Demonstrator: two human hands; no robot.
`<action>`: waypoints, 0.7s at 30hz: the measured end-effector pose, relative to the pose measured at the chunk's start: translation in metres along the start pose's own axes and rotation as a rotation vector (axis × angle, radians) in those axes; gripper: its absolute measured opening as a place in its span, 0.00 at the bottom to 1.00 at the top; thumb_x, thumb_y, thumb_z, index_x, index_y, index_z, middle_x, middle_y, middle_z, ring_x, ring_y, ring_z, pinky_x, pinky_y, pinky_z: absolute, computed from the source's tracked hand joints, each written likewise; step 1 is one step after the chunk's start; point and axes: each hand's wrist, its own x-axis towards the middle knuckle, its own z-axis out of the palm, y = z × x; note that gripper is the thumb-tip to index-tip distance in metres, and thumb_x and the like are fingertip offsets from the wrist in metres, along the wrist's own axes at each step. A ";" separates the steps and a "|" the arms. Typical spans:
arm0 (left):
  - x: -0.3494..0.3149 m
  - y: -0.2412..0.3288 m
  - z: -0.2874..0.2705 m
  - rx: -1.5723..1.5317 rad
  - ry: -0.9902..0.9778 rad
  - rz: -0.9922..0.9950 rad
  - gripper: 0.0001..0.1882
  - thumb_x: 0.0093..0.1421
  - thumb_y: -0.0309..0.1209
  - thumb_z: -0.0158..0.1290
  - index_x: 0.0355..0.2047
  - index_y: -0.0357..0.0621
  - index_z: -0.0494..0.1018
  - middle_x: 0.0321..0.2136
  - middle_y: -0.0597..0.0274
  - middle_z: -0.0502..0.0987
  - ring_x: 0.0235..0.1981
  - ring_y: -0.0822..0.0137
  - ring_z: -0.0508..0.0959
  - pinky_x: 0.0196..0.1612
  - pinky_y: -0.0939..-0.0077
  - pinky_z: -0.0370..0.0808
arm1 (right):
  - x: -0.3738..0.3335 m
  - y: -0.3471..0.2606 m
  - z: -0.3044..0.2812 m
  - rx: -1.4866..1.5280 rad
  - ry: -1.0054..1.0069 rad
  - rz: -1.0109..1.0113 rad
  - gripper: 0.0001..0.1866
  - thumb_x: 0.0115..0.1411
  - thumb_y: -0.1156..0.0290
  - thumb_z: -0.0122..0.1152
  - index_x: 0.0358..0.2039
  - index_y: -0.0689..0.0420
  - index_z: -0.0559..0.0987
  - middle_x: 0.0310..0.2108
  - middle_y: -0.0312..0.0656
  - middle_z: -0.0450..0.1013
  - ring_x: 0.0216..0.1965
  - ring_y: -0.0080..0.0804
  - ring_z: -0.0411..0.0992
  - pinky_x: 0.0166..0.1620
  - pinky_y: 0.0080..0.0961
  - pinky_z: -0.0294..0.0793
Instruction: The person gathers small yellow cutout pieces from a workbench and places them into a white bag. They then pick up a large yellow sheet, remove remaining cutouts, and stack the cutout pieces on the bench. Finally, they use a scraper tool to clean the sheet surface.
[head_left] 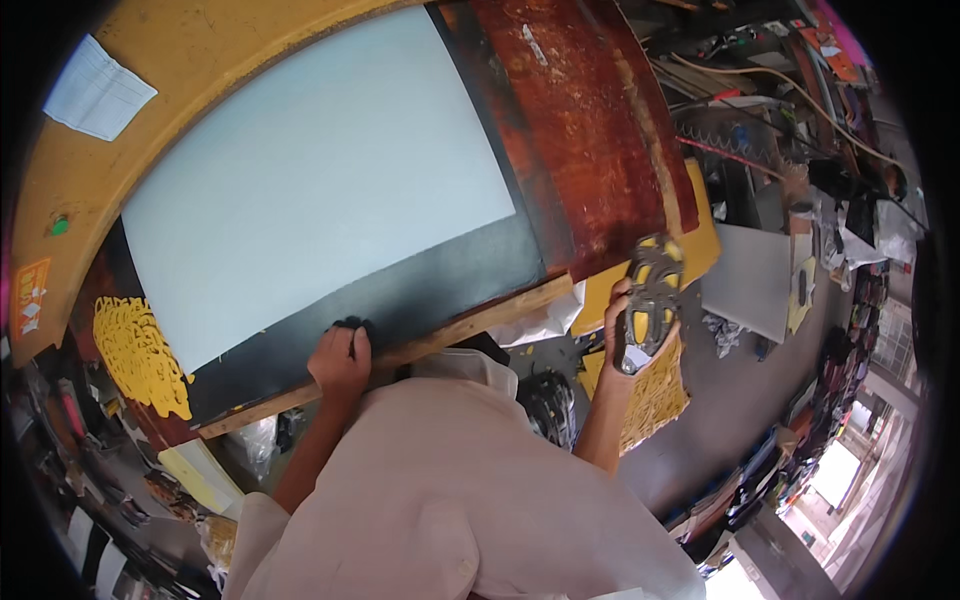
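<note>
My right hand [618, 318] grips a sole-shaped cutting die [657, 290], dark grey-brown with yellow pieces in its openings, held upright off the right end of the bench. Closed fingers form my left hand [341, 360], which rests at the front edge of the dark bed; a small dark thing shows at its fingertips, too unclear to name. Across the bed lies a large pale blue-white sheet [330, 190]. Left of the sheet sits a pile of yellow cut-out sheet scrap [140, 350].
A reddish-brown worn board [590, 130] adjoins the bed on the right. Behind stands a yellow machine body [190, 50] with a green button [61, 225] and a paper [100, 90]. More perforated yellow scrap [655, 395] hangs below my right hand. Clutter lines the far right.
</note>
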 end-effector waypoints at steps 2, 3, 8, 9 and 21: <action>0.001 0.000 0.000 -0.018 0.022 0.016 0.12 0.63 0.31 0.63 0.24 0.45 0.74 0.24 0.54 0.76 0.27 0.46 0.78 0.29 0.53 0.75 | -0.002 -0.001 -0.004 -0.046 -0.133 -0.058 0.43 0.59 0.51 0.75 0.72 0.52 0.70 0.71 0.49 0.65 0.68 0.62 0.62 0.66 0.54 0.72; 0.001 0.000 0.000 -0.028 0.038 0.025 0.12 0.63 0.31 0.63 0.24 0.45 0.73 0.24 0.54 0.76 0.27 0.46 0.78 0.29 0.52 0.74 | -0.003 0.000 -0.003 -0.050 -0.119 -0.053 0.42 0.60 0.50 0.74 0.71 0.51 0.71 0.71 0.50 0.66 0.68 0.63 0.62 0.64 0.55 0.73; -0.002 -0.002 0.002 -0.056 0.028 0.001 0.12 0.64 0.32 0.61 0.25 0.45 0.74 0.25 0.53 0.77 0.28 0.45 0.78 0.32 0.51 0.76 | 0.004 0.011 0.008 -0.222 0.166 -0.015 0.42 0.63 0.49 0.70 0.71 0.54 0.68 0.69 0.60 0.64 0.66 0.69 0.62 0.65 0.61 0.72; 0.000 -0.002 0.002 -0.043 0.050 0.009 0.12 0.64 0.33 0.61 0.25 0.45 0.75 0.26 0.53 0.77 0.29 0.46 0.79 0.32 0.50 0.76 | 0.010 0.013 0.015 -0.283 0.125 -0.020 0.42 0.62 0.48 0.69 0.72 0.54 0.68 0.69 0.60 0.64 0.66 0.70 0.62 0.65 0.62 0.72; -0.013 -0.016 0.006 -0.113 0.126 0.002 0.12 0.64 0.36 0.61 0.24 0.46 0.75 0.26 0.57 0.78 0.31 0.49 0.80 0.33 0.52 0.77 | 0.185 0.094 0.033 -2.843 -0.282 -0.677 0.36 0.55 0.49 0.74 0.63 0.50 0.82 0.68 0.53 0.71 0.69 0.52 0.68 0.71 0.44 0.66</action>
